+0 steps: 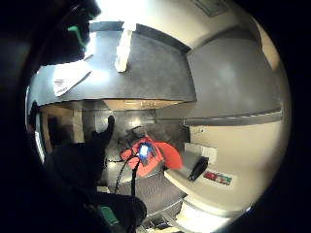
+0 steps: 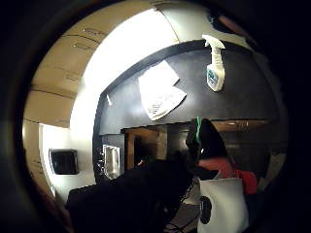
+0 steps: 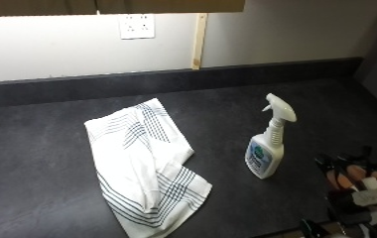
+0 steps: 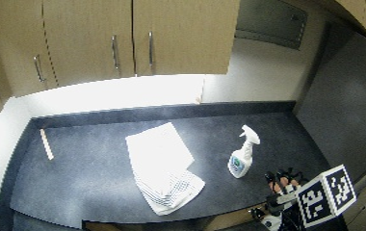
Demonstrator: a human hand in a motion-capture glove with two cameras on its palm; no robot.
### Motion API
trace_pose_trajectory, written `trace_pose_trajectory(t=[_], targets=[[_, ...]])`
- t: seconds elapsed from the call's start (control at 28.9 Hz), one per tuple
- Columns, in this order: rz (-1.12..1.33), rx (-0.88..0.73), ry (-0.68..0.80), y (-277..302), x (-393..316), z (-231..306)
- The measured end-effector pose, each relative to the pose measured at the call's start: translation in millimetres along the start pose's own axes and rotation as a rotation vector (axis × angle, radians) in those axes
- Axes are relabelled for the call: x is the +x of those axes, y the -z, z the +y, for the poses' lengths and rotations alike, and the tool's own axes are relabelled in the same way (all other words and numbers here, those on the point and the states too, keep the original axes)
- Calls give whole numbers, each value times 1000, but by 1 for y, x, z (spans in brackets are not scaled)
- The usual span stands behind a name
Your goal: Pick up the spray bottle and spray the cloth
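Observation:
A white spray bottle (image 3: 268,144) with a blue-green label stands upright on the dark counter (image 3: 36,148), right of the middle. To its left a white cloth (image 3: 142,168) with dark stripes lies crumpled and partly folded. My gloved right hand (image 3: 355,181) is at the counter's front right corner, a short way right of the bottle, fingers fairly straight and holding nothing. The wide outside view shows the same: bottle (image 4: 242,155), cloth (image 4: 163,166), hand (image 4: 279,185). From the thumb side palm view, bottle (image 2: 215,68) and cloth (image 2: 159,92) lie well away from the palm.
A thin wooden strip (image 4: 46,143) lies near the counter's left end. A dark backsplash (image 3: 175,79) and a wall with a socket (image 3: 137,26) close the far side. Wooden cabinets (image 4: 112,38) hang above. A dark panel (image 4: 349,106) stands to the right.

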State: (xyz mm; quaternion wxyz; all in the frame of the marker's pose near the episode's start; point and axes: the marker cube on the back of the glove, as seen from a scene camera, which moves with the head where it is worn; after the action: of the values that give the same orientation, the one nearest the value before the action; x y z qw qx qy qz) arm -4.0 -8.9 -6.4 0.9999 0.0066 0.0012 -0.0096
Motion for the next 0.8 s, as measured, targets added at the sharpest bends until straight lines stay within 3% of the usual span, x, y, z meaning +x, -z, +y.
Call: trace_pose_trajectory(t=[0.24, 0.8], targets=[[27, 33, 55, 16, -12, -21], [-51, 12, 14, -1, -13, -17]])
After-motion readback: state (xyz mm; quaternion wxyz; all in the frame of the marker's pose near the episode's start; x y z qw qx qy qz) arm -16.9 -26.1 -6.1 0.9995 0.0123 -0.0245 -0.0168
